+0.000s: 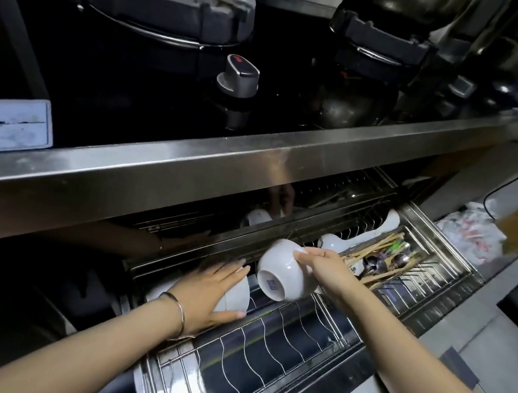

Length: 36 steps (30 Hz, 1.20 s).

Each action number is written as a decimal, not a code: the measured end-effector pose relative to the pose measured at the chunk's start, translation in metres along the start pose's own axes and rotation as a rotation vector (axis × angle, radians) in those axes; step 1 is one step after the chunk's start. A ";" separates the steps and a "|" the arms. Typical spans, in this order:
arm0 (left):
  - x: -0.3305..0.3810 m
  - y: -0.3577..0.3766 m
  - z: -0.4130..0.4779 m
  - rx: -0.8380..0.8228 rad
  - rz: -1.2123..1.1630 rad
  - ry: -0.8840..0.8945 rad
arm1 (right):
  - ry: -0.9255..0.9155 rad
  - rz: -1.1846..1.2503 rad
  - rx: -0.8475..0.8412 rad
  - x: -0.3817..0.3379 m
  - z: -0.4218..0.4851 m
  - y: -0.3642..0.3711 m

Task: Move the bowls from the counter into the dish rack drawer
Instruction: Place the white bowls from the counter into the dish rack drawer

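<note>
Two hands work over the drawer rack [277, 347]: left hand [213, 295] cups one bowl [235, 297], right hand [324, 269] grips another bowl [282, 272]; spoons [383, 263] just beyond.

White bowls [285, 276], silver wire rack [277, 343], black stovetop [152, 89]

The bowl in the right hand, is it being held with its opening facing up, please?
No, the bowl in the right hand is tipped over, its foot ring facing the camera.
</note>
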<state>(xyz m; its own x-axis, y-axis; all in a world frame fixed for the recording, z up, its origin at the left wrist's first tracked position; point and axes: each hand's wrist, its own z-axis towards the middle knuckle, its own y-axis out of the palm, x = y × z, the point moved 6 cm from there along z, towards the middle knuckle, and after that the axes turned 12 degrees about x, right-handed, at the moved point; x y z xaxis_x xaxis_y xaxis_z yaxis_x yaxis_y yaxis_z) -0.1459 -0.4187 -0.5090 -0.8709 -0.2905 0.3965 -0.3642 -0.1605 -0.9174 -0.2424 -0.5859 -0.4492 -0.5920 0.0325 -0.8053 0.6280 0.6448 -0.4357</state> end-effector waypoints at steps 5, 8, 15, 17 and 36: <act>-0.002 -0.007 -0.001 0.068 -0.076 0.010 | 0.053 0.016 0.013 0.005 0.007 0.004; -0.007 -0.008 -0.014 0.087 -0.081 0.013 | 0.094 0.068 -0.002 0.006 0.009 0.008; -0.011 -0.010 -0.028 0.118 -0.042 0.014 | 0.244 0.217 -0.047 0.015 0.014 0.041; -0.011 -0.008 -0.029 0.131 -0.030 0.010 | 0.280 0.238 -0.063 0.021 0.015 0.052; -0.012 -0.001 -0.019 0.129 -0.016 -0.043 | 0.047 0.032 -0.314 0.037 0.016 0.075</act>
<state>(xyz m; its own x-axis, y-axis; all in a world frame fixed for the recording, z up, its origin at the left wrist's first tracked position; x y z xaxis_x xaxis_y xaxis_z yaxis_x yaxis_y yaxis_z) -0.1417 -0.3972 -0.5135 -0.8492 -0.3266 0.4150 -0.3301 -0.2849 -0.8999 -0.2093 -0.5490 -0.5183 -0.6013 0.0870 -0.7942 0.4647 0.8467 -0.2591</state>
